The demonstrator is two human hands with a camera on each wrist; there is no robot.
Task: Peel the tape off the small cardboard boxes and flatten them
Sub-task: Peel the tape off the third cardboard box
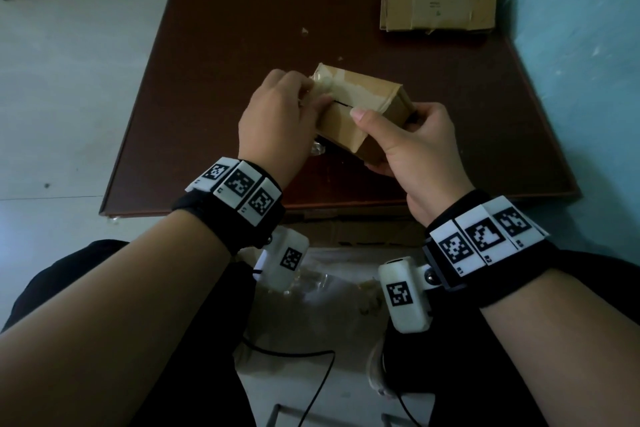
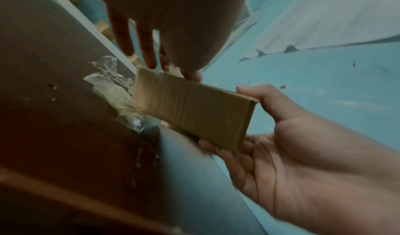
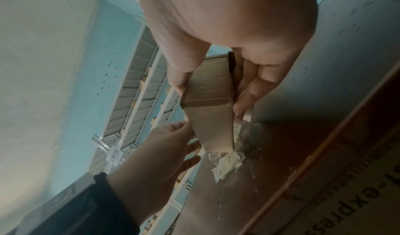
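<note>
I hold a small cardboard box above the brown table between both hands. My right hand grips its right end, thumb on the top face and fingers underneath. My left hand is at the left end, where thumb and fingers pinch a whitish wad of peeled tape still stuck to the box top. The left wrist view shows the box side, my left fingers at its upper corner and my right hand cradling the other end. In the right wrist view the box hangs below my right hand.
A crumpled clump of clear tape lies on the table under the box, seen too in the right wrist view. A larger opened cardboard box stands at the table's back right corner by the teal wall. Printed cardboard lies under the near table edge.
</note>
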